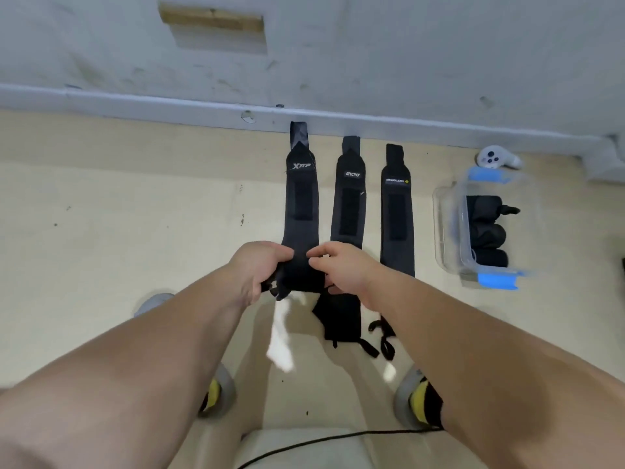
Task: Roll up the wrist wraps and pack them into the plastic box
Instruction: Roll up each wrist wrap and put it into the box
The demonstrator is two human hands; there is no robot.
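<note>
Three black wrist wraps lie flat side by side on the beige floor: a left wrap (301, 198), a middle wrap (350, 204) and a right wrap (396, 214). My left hand (257, 269) and my right hand (341, 269) grip the near end of the left wrap, which is folded over between them. To the right stands a clear plastic box (449, 228) with blue clips. Three rolled black wraps (487, 231) sit inside it.
A white controller (494, 158) lies by the wall beyond the box. A grey baseboard runs along the far edge of the floor. My feet in grey and yellow shoes (216, 390) are near me, and a black cable (338, 438) crosses the bottom.
</note>
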